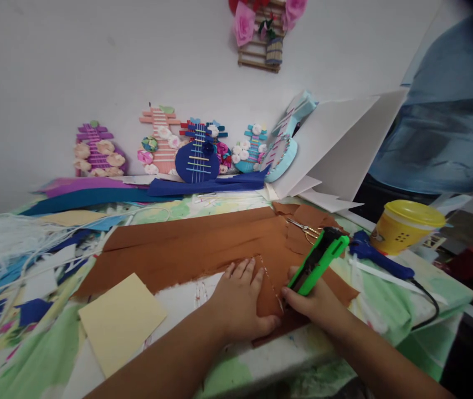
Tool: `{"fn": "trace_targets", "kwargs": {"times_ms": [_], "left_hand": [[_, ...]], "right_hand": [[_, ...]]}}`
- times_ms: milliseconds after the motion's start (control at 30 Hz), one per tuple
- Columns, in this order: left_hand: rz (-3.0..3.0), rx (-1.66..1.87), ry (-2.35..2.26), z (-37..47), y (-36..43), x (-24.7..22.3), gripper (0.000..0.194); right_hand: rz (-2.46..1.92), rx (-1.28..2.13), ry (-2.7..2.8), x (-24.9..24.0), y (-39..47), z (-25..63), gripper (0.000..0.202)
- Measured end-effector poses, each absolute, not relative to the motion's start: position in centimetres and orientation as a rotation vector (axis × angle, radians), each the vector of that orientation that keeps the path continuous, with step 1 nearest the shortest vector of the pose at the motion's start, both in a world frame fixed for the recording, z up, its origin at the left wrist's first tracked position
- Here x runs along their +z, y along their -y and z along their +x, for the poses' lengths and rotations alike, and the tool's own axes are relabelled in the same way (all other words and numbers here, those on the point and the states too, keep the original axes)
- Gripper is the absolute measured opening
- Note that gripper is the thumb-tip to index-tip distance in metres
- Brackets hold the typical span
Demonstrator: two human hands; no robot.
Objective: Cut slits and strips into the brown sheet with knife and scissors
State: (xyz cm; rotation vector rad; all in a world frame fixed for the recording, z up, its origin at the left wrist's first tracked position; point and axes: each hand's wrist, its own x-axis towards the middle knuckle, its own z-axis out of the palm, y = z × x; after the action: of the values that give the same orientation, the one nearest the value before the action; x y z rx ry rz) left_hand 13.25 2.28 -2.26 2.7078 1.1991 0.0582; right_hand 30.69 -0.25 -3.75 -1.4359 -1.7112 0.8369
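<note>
A sheet of brown crepe-like paper lies across the table, with white board showing under its near edge. My left hand rests flat on the paper and board, fingers spread. A line of small pale marks runs along a paper edge just right of it. My right hand is closed around a green and black stapler, tilted with its far end up. The stapler's lower end is at the brown paper near that edge; fingers partly hide it. Gold-handled scissors lie on the paper beyond the stapler.
A blue glue gun with a black cord and a yellow tub stand at the right. A pale yellow paper square lies at the front left. Cords and scraps cover the left side. Decorated toy instruments lean against the wall.
</note>
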Motion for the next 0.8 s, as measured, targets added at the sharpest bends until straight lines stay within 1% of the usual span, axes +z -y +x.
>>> {"fn": "trace_targets", "kwargs": {"times_ms": [233, 500, 800], "left_hand": [[2.726, 0.063, -1.192, 13.1, -2.3, -2.3, 0.086], [2.725, 0.06, -1.2, 13.3, -2.3, -2.4, 0.085], [2.737, 0.062, -1.198, 13.3, -2.2, -2.4, 0.086]], "right_hand": [[-1.408, 0.773, 1.748, -4.0, 0.2, 30.5, 0.023], [-1.41, 0.741, 1.823, -2.9, 0.9, 30.0, 0.022], [-1.409, 0.763, 1.776, -3.9, 0.2, 30.6, 0.021]]}}
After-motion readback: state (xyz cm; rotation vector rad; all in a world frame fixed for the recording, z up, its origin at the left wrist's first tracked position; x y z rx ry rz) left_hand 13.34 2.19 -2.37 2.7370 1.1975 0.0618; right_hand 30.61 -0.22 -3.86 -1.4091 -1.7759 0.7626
